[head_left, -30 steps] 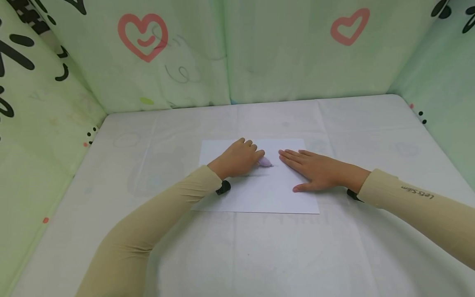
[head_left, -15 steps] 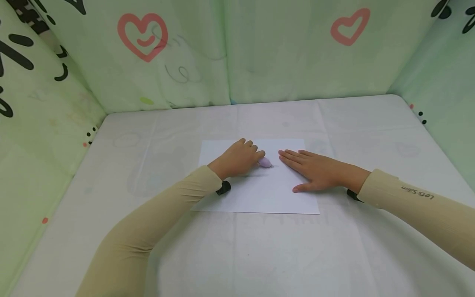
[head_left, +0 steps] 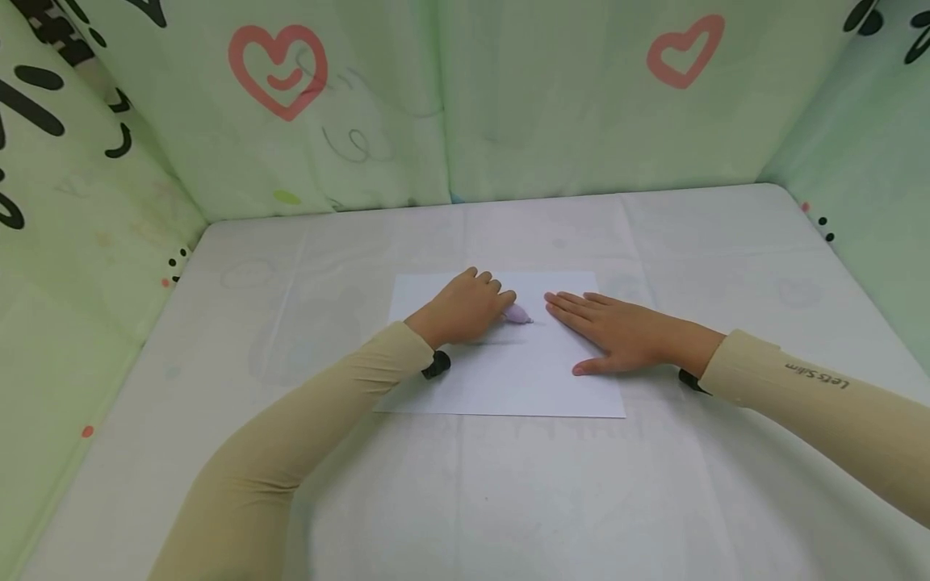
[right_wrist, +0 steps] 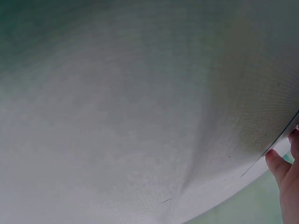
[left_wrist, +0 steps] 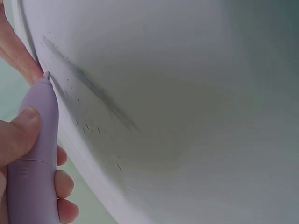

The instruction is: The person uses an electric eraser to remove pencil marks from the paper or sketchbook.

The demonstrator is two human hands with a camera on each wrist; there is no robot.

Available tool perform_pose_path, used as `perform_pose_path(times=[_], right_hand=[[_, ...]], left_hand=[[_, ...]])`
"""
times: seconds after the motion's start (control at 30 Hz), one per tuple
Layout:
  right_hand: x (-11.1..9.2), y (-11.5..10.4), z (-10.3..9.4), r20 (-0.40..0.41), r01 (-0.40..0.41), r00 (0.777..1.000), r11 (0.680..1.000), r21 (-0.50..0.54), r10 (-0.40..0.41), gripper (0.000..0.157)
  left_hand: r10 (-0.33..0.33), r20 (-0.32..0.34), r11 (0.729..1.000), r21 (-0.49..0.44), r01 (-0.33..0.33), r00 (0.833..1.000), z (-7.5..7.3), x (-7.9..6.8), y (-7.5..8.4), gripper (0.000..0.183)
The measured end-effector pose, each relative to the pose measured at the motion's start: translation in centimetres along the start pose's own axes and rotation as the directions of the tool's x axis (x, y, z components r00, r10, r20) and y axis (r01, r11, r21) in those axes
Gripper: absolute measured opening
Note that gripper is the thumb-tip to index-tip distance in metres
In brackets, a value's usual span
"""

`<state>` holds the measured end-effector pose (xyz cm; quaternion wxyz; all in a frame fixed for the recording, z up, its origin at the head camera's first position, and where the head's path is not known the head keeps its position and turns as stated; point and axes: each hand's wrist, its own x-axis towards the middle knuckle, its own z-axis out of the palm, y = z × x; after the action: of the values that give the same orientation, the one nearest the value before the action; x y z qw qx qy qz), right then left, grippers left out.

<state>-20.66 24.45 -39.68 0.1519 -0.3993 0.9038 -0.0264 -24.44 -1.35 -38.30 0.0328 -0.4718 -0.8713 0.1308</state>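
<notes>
Here, on a white table (head_left: pixel 545 500), a sheet of paper (head_left: pixel 523 387) lies under two hands: the right hand (head_left: pixel 617 331) rests on the paper's right part, fingers straight, gripping nothing; the left hand (head_left: pixel 465 308), over the paper's middle, curls round a lilac pen-like tool (left_wrist: pixel 35 154), beside the paper's grey streak (left_wrist: pixel 93 88)

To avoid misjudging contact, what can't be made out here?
Rear of the tool: hidden by the left hand, head view; cut off by the bottom edge, left wrist view.
Tip's contact with the paper: too small, head view.
Most of the right hand: cut off by the right and bottom edges, right wrist view.
</notes>
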Motion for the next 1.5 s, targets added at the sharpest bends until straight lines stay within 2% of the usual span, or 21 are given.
perform_pose_path(times=[0.17, 0.33, 0.77, 0.93, 1.1, 1.5], right_hand=[[-0.04, 0.03, 0.0, -0.008, 0.008, 1.0, 1.0, 0.0, -0.008, 0.091], [-0.08, -0.05, -0.09, -0.007, 0.008, 1.0, 1.0, 0.004, -0.008, 0.091], [-0.03, -0.22, -0.4, 0.005, 0.007, 1.0, 1.0, 0.012, -0.007, 0.091], [-0.01, -0.15, -0.32, 0.004, 0.005, 1.0, 1.0, 0.013, -0.005, 0.092], [-0.02, -0.04, -0.18, -0.003, 0.01, 1.0, 1.0, 0.003, -0.01, 0.092], [-0.06, -0.14, -0.25, -0.004, 0.012, 1.0, 1.0, -0.001, -0.012, 0.091]], left_hand=[[0.023, -0.007, 1.0, -0.004, -0.023, 1.0, 0.08, 0.16, 0.17, 0.024], [0.001, 0.01, 1.0, 0.019, -0.001, 1.0, -0.02, 0.23, 0.16, 0.023], [0.016, 0.003, 1.0, 0.009, -0.016, 1.0, -0.18, 0.23, 0.16, 0.024], [-0.013, -0.001, 1.0, 0.005, 0.013, 1.0, -0.1, 0.12, 0.0, 0.022], [0.016, -0.007, 1.0, -0.009, -0.016, 1.0, -0.21, 0.1, 0.12, 0.023], [0.018, -0.001, 1.0, 0.001, -0.018, 1.0, -0.31, 0.27, 0.34, 0.024]])
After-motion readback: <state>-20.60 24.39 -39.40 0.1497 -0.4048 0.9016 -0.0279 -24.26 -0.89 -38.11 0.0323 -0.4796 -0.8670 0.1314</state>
